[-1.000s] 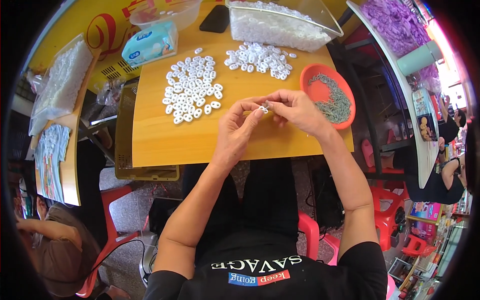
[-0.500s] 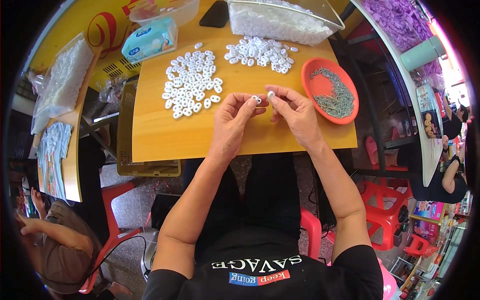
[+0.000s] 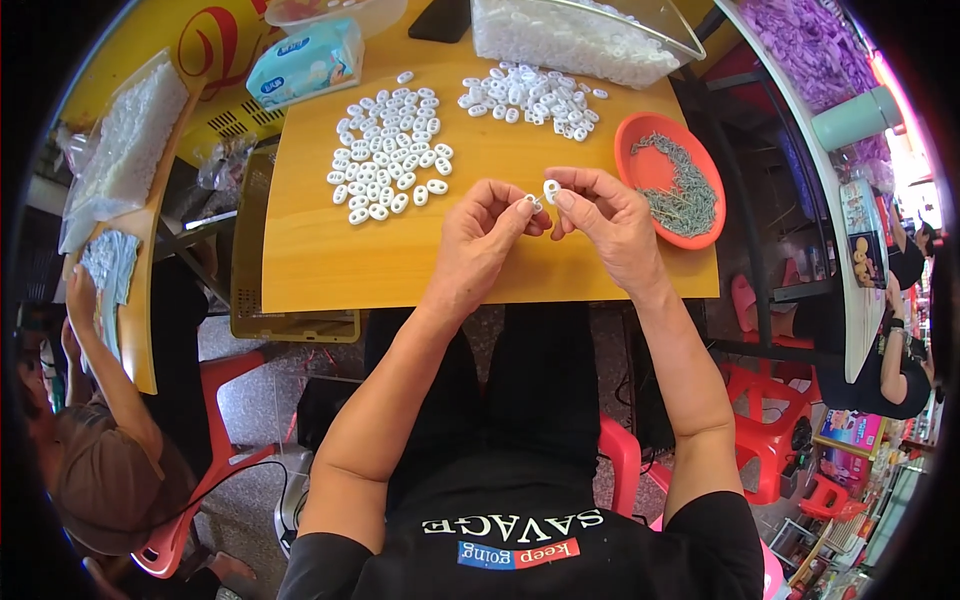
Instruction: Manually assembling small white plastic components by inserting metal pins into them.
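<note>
Over the front half of the table, my two hands meet with fingertips nearly touching. My left hand point(image 3: 487, 235) pinches a small ring-like piece point(image 3: 532, 203), white or metallic; its exact kind is too small to make out. Between thumb and forefinger, my right hand point(image 3: 612, 225) grips a white oval piece point(image 3: 551, 188) with a hole showing. Ahead and to the left lies a spread of white two-hole oval pieces point(image 3: 390, 150). A denser heap of the same white pieces point(image 3: 530, 98) sits farther back. Beside my right hand, an orange-red dish point(image 3: 640, 165) holds many small metal parts point(image 3: 685, 195).
A clear bin point(image 3: 590, 30) full of white pieces stands at the back, near a black phone point(image 3: 440, 20) and a tissue pack point(image 3: 305, 65). At left, a co-worker's arm point(image 3: 115, 370) reaches onto a side table point(image 3: 145, 300). Red stools point(image 3: 765, 420) stand at right.
The white piece in my right hand has turned, so its hole now shows. Both hands have shifted slightly right in the picture. The co-worker at left has reached up to the light-blue cloth.
</note>
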Demonstrator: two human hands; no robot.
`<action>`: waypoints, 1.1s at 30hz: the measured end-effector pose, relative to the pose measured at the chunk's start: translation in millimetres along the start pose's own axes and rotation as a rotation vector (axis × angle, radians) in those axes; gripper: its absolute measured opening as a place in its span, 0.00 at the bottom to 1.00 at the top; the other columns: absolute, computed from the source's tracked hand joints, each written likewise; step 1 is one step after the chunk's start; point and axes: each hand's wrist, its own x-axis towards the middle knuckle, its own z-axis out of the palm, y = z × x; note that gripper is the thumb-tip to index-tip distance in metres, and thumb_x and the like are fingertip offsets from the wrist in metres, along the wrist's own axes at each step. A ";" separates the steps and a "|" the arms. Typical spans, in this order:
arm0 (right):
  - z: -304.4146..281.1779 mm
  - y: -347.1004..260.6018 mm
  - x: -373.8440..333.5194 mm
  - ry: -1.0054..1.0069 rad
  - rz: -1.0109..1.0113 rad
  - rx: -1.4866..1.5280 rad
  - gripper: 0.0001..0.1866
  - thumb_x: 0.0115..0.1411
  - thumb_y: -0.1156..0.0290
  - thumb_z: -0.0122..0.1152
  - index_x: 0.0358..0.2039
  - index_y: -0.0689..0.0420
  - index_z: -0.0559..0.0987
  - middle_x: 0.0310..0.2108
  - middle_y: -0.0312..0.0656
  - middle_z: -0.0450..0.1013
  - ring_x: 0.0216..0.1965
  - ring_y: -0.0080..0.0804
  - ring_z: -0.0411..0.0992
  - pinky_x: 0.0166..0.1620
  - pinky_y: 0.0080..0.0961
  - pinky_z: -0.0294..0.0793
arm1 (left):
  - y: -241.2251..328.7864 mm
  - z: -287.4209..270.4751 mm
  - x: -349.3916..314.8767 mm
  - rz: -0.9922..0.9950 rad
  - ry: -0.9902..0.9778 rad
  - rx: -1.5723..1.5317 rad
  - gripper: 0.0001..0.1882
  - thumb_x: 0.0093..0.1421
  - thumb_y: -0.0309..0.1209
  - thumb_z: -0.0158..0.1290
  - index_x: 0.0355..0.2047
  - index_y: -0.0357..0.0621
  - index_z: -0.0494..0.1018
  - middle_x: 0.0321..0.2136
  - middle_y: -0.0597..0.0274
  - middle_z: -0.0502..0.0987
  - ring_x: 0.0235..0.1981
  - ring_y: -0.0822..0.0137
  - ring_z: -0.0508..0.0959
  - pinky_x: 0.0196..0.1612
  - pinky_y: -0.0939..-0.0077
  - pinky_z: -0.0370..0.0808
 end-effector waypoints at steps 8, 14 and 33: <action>0.0 -6.5 2.2 -0.025 -0.019 -0.099 0.13 0.63 0.74 0.56 0.46 0.66 0.77 0.31 0.33 0.73 0.29 0.17 0.70 0.36 0.18 0.75 | 0.3 0.6 0.2 -0.002 0.003 0.061 0.08 0.66 0.30 0.51 0.37 0.36 0.69 0.31 0.57 0.78 0.35 0.70 0.78 0.44 0.74 0.75; 0.3 -7.7 4.5 -0.038 -0.048 -0.156 0.11 0.63 0.75 0.55 0.45 0.65 0.78 0.33 0.35 0.72 0.30 0.17 0.71 0.35 0.16 0.74 | -1.8 0.4 0.0 -0.012 0.011 0.106 0.07 0.66 0.29 0.51 0.37 0.37 0.69 0.32 0.58 0.78 0.35 0.70 0.78 0.44 0.74 0.75; 4.0 0.1 5.0 0.005 -0.171 -0.361 0.11 0.64 0.77 0.52 0.44 0.66 0.77 0.38 0.37 0.71 0.36 0.21 0.73 0.38 0.17 0.76 | 1.3 3.8 -0.8 -0.014 0.050 0.133 0.08 0.66 0.29 0.51 0.37 0.36 0.69 0.32 0.59 0.78 0.36 0.71 0.77 0.44 0.76 0.74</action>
